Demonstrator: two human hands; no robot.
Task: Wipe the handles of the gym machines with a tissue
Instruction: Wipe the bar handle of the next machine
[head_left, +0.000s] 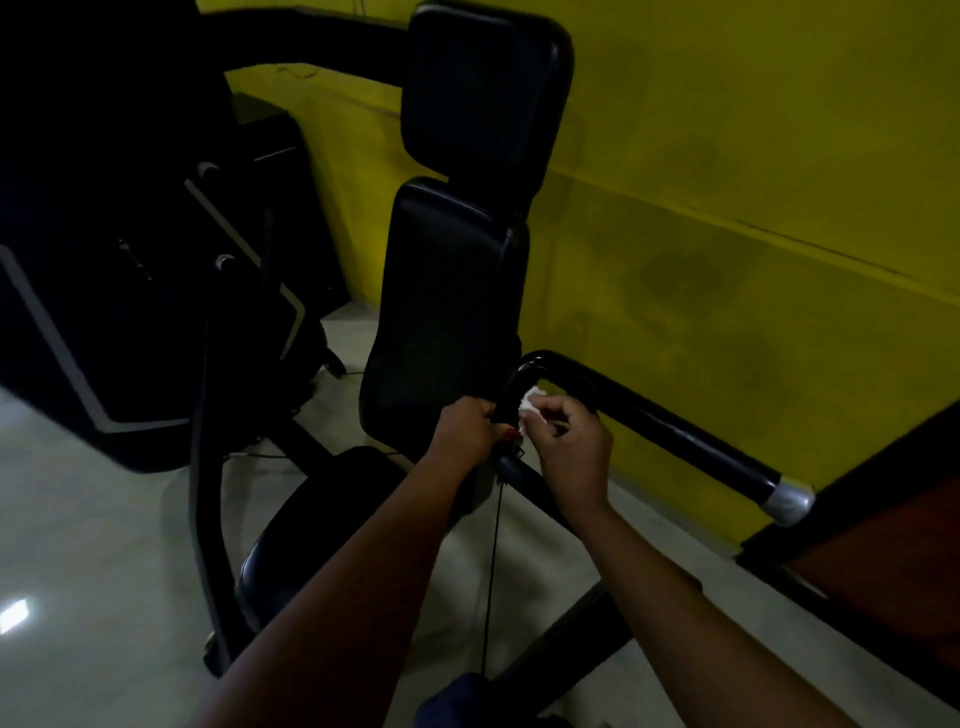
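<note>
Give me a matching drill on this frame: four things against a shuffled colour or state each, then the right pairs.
Things:
1. tissue
2. end cap
3. left hand
4. wall

Colour or state:
A. yellow
B. grips the black handle below its bend
C. white, pinched by the right hand
D. silver

Pairs: 1-C, 2-D, 3-B, 4-A

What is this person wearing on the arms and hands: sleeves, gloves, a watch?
Nothing that shows. Left forearm and right forearm are bare down to the frame's edge, no cuffs. Left hand and right hand are ungloved; neither wrist carries a watch or band. Rings: too dim to tell.
</note>
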